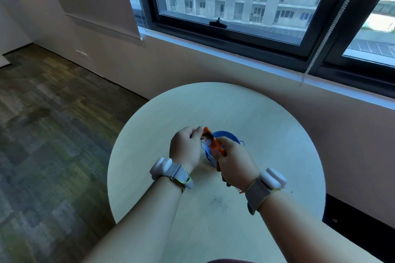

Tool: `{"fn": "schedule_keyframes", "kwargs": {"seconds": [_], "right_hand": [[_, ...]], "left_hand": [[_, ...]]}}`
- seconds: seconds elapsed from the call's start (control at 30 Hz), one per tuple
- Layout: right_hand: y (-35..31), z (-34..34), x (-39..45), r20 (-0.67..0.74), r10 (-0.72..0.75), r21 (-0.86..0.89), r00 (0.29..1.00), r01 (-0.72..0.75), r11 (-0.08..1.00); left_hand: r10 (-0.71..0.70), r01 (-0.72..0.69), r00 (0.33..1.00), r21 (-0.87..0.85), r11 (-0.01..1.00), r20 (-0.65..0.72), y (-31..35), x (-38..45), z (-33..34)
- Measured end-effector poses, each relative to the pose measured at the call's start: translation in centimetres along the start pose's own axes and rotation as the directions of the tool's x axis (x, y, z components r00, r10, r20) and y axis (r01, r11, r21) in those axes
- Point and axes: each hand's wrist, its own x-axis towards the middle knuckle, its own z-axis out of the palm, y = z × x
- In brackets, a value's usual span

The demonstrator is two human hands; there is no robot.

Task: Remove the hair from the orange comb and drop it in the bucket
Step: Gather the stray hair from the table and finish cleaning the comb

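Observation:
My right hand grips the orange comb by its lower half and holds it tilted over the small blue bucket in the middle of the round table. A dark tuft of hair is caught in the teeth near the comb's upper end. My left hand is just left of the comb, its fingertips pinching at that hair. The bucket's near side is hidden behind the comb and my right hand. Its thin wire handle shows at both sides.
The table stands close to a wall under a dark-framed window. A blind's bead chain hangs at the right. Carpeted floor spreads to the left. Both wrists wear grey bands with white sensors.

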Motion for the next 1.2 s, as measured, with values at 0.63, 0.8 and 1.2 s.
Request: {"fn": "schedule_keyframes", "kwargs": {"seconds": [0.63, 0.8, 1.2], "right_hand": [[0.2, 0.0, -0.1, -0.084, -0.074, -0.38, 0.994, 0.037, 0.924], [0.5, 0.1, -0.1, -0.06, -0.095, -0.439, 0.994, 0.059, 0.897], [0.1, 0.7, 0.0, 0.042, -0.102, -0.489, 0.994, 0.109, 0.866]], "left_hand": [[0.43, -0.431, 0.898, 0.374, 0.821, 0.09, -0.3, -0.7, 0.4], [0.469, -0.501, 0.865, 0.391, 0.772, 0.18, -0.5, -0.1, -0.3], [0.478, -0.459, 0.875, 0.444, 0.769, 0.078, -2.3, 0.9, -0.4]]}}
